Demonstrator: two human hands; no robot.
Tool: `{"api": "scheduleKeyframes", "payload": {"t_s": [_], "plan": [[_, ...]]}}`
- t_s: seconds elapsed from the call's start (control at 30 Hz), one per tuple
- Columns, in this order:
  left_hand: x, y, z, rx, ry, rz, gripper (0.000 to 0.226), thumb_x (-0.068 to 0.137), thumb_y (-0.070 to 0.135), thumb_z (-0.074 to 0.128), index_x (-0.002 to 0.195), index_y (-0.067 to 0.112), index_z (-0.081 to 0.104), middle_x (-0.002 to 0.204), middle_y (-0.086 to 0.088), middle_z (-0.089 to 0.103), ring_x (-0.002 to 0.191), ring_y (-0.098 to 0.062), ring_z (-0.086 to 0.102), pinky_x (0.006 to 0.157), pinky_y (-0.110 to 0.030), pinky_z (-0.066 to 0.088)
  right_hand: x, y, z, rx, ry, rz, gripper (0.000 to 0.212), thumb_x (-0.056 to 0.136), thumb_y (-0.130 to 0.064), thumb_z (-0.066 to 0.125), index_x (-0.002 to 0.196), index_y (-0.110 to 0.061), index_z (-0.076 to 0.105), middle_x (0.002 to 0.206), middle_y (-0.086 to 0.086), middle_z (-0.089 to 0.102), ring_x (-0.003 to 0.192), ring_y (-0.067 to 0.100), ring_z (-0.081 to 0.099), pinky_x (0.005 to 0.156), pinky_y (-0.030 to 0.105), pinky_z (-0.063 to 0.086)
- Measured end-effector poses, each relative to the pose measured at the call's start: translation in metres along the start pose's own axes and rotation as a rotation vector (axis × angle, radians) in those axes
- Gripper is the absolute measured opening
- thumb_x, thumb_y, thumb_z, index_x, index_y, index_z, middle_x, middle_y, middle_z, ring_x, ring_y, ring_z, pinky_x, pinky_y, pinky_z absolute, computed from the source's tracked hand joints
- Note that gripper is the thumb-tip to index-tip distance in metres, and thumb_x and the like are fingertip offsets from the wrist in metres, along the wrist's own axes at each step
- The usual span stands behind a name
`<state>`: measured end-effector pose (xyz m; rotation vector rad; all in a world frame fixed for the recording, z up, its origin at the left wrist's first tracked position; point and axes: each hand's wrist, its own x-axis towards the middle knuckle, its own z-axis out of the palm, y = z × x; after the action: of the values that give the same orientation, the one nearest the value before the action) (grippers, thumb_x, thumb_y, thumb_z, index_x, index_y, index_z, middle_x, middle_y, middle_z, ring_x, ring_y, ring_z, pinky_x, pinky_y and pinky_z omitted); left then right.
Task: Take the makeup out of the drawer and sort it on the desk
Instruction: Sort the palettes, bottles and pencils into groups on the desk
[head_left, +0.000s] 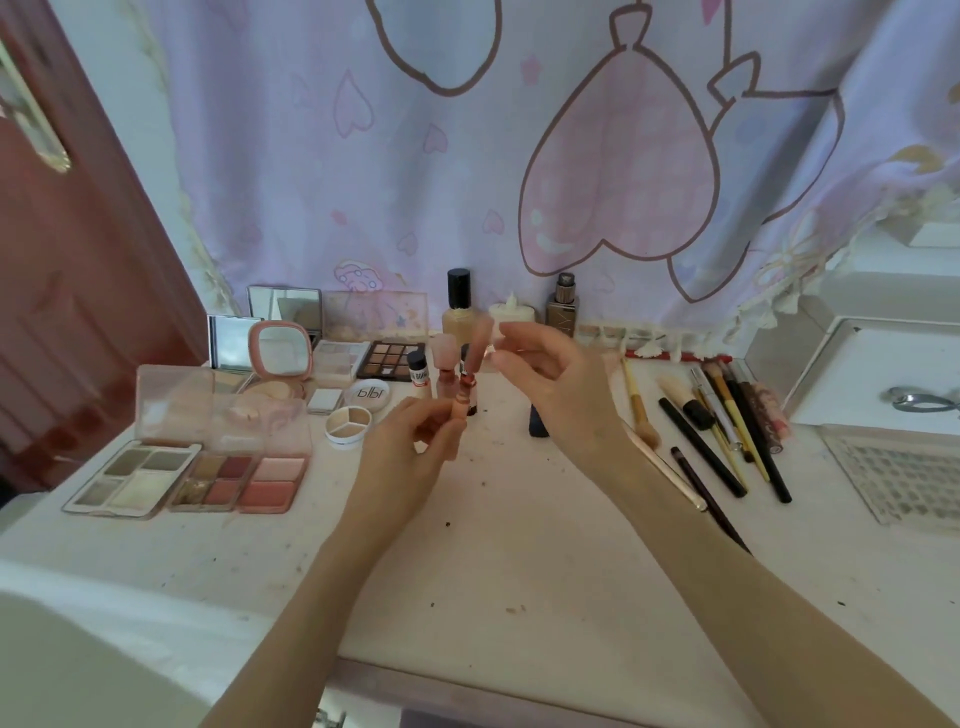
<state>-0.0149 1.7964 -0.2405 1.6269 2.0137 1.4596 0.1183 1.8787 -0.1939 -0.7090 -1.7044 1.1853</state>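
My left hand (415, 441) grips the lower part of a pink lip-gloss tube (460, 415), held upright above the white desk (493, 545). My right hand (545, 374) pinches its blurred pink cap (480, 340) just above and to the right of the tube. Behind the tube stand small bottles (418, 371) and a pink-capped tube (444, 358). Open eyeshadow and blush palettes (208, 478) lie at the left. Brushes and pencils (727, 431) lie in a row at the right.
A foundation bottle (458, 306), a second bottle (563, 304), mirrors and compacts (275, 348) line the back under a pink curtain. A round three-part pot (348, 423) sits mid-left. A dark small item (538, 426) lies under my right wrist. A white box with an eyelash curler (919, 400) stands right.
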Motion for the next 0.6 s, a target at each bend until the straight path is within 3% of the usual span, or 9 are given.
{"api": "scheduleKeyframes", "payload": {"t_s": [0.1, 0.2, 0.3, 0.43, 0.5, 0.6], "plan": [[-0.001, -0.015, -0.011, 0.036, 0.093, -0.081, 0.016, 0.088, 0.013, 0.057, 0.075, 0.02, 0.064, 0.075, 0.004, 0.064, 0.074, -0.007, 0.059, 0.072, -0.012, 0.044, -0.01, 0.017, 0.015, -0.271, -0.102, 0.0, 0.026, 0.091, -0.019, 0.058, 0.116, -0.016, 0.063, 0.106, -0.007, 0.064, 0.092, 0.002, 0.059, 0.087, 0.013, 0.046], [0.002, -0.022, -0.017, 0.096, 0.152, -0.122, 0.019, 0.088, 0.01, 0.056, 0.071, 0.014, 0.063, 0.076, 0.005, 0.065, 0.077, -0.001, 0.059, 0.069, -0.001, 0.037, -0.026, 0.038, 0.022, -0.632, -0.355, 0.002, 0.034, 0.095, -0.026, 0.05, 0.127, -0.016, 0.054, 0.126, -0.002, 0.056, 0.112, 0.01, 0.051, 0.098, 0.023, 0.039], [0.008, -0.025, -0.016, 0.106, 0.164, -0.146, 0.017, 0.087, 0.009, 0.056, 0.076, 0.017, 0.064, 0.078, 0.009, 0.065, 0.076, 0.002, 0.057, 0.068, 0.003, 0.034, -0.036, 0.05, 0.025, -0.841, -0.468, -0.06, 0.044, 0.096, -0.033, 0.045, 0.137, -0.018, 0.043, 0.143, -0.002, 0.041, 0.131, 0.012, 0.034, 0.109, 0.024, 0.025], [0.018, -0.029, -0.01, 0.089, 0.17, -0.169, 0.016, 0.086, 0.007, 0.056, 0.075, 0.014, 0.065, 0.079, 0.014, 0.062, 0.075, 0.002, 0.057, 0.076, -0.011, 0.041, -0.04, 0.055, 0.026, -0.958, -0.52, -0.134, 0.048, 0.098, -0.038, 0.038, 0.142, -0.017, 0.037, 0.152, 0.001, 0.028, 0.14, 0.014, 0.021, 0.114, 0.025, 0.008], [0.021, -0.031, -0.009, 0.083, 0.167, -0.183, 0.014, 0.087, 0.008, 0.056, 0.08, 0.015, 0.065, 0.081, 0.015, 0.061, 0.076, 0.004, 0.056, 0.083, -0.021, 0.043, -0.04, 0.055, 0.026, -0.979, -0.532, -0.132, 0.048, 0.099, -0.038, 0.035, 0.143, -0.018, 0.035, 0.154, 0.0, 0.025, 0.142, 0.013, 0.017, 0.115, 0.026, 0.004], [0.024, -0.031, -0.008, 0.095, 0.172, -0.192, 0.012, 0.087, 0.009, 0.056, 0.084, 0.017, 0.064, 0.08, 0.017, 0.06, 0.075, 0.003, 0.055, 0.085, -0.025, 0.043, -0.041, 0.056, 0.026, -1.008, -0.547, -0.13, 0.049, 0.1, -0.038, 0.031, 0.145, -0.02, 0.03, 0.155, -0.001, 0.02, 0.143, 0.013, 0.014, 0.116, 0.027, 0.002]]}}
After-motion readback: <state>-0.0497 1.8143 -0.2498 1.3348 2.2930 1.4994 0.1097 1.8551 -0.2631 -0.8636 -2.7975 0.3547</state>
